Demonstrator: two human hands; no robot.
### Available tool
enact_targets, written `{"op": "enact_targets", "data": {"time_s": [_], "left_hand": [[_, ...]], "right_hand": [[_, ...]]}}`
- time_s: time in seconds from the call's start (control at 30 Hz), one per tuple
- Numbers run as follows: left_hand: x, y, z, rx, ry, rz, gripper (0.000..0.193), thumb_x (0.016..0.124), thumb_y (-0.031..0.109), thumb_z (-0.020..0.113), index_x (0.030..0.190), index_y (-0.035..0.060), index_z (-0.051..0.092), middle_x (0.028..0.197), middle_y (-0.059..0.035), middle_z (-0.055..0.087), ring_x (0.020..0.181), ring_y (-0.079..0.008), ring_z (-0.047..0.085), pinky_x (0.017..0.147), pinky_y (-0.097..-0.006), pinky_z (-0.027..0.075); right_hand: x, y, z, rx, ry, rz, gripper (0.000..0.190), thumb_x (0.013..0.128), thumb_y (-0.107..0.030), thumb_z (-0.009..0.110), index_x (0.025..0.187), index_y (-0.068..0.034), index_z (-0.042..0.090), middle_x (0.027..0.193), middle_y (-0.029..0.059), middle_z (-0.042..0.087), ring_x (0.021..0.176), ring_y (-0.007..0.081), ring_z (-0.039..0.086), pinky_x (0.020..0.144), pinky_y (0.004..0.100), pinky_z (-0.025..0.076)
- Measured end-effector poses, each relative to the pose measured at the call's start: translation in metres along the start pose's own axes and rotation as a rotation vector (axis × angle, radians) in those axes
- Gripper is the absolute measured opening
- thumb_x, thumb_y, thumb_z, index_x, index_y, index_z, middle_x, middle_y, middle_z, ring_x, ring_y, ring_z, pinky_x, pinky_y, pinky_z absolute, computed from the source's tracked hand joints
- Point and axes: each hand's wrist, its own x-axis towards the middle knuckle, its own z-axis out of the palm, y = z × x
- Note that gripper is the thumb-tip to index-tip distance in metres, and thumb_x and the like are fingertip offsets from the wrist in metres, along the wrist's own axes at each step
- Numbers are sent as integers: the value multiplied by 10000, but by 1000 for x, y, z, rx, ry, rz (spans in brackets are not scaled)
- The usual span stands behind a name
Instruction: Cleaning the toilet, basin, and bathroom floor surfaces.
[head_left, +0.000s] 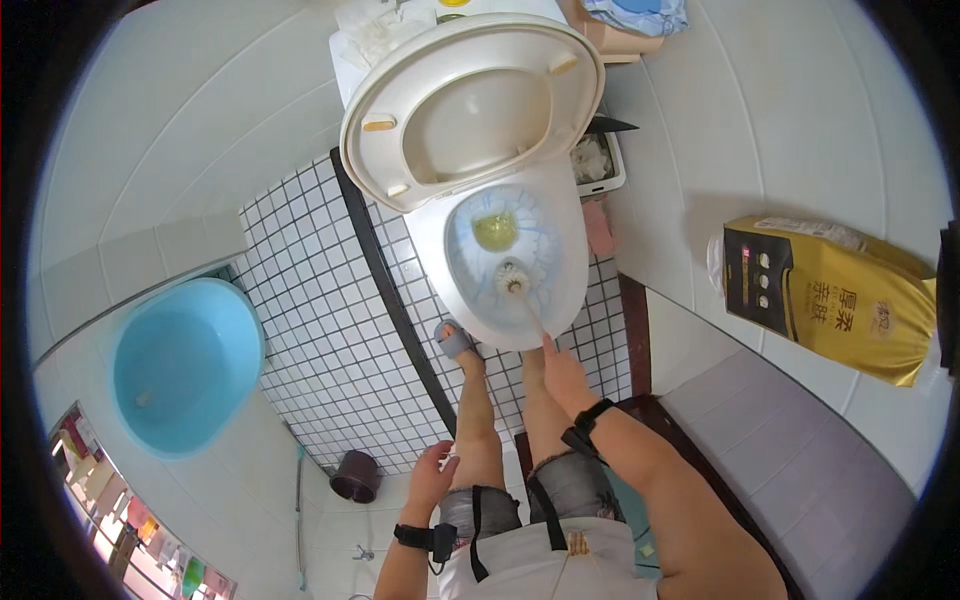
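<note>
My right hand (568, 381) grips the thin handle of a toilet brush (512, 282) at the front of the white toilet bowl (571, 289). The round bristle head rests inside the bowl, in front of the yellow-green water (494, 231). Streaks of blue liquid run down the bowl's inner wall. Both the seat (373, 166) and the lid (480, 120) are raised. Beside my left thigh, my left hand (433, 476) hangs with loosely bent fingers apart, holding nothing.
A blue plastic basin (187, 367) is by the left wall, and a dark bucket (355, 480) lower down. A black strip (390, 292) crosses the tiled floor. Right of the toilet stands a waste bin (619, 176); a gold tissue pack (855, 307) is at the right wall.
</note>
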Motion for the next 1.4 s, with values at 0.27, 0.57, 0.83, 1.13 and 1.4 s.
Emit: {"op": "enact_targets", "data": {"time_s": [0.27, 0.57, 0.83, 1.13, 1.4], "left_hand": [[32, 39, 9, -14, 31, 117, 304, 806, 161, 620, 1089, 60, 580, 998, -132, 610, 868, -260, 607, 736, -354, 494], [7, 26, -6, 179, -10, 50, 312, 809, 199, 617, 1086, 60, 582, 994, -134, 610, 876, -266, 608, 718, -358, 494], [23, 59, 3, 108, -24, 65, 336, 813, 186, 617, 1117, 48, 577, 1034, -141, 610, 918, -268, 601, 761, -355, 490], [15, 64, 9, 300, -128, 91, 337, 804, 225, 622, 1097, 64, 575, 993, -159, 602, 944, -313, 571, 788, -394, 465], [20, 65, 5, 293, -45, 167, 315, 813, 163, 617, 1104, 51, 570, 1030, -146, 599, 916, -283, 592, 739, -361, 493]], "right_hand": [[174, -4, -8, 383, 316, -32, 434, 889, -147, 408, 1292, 5, 362, 771, 268, 607, 763, 437, 594, 723, 511, 476], [1, -39, -23, 283, 511, -335, 306, 865, -140, 464, 1152, -67, 542, 849, 238, 609, 795, 394, 590, 683, 439, 473], [80, -45, 2, 933, 286, -198, 399, 884, -179, 483, 1271, -81, 469, 828, 260, 600, 723, 439, 586, 635, 429, 474], [67, 23, -11, 566, 37, -275, 436, 865, -155, 475, 1291, -75, 430, 820, 249, 613, 767, 415, 600, 676, 457, 480], [16, 59, -39, 231, -201, -271, 500, 856, -133, 444, 1348, -122, 351, 798, 231, 620, 753, 415, 600, 660, 486, 471]]}}
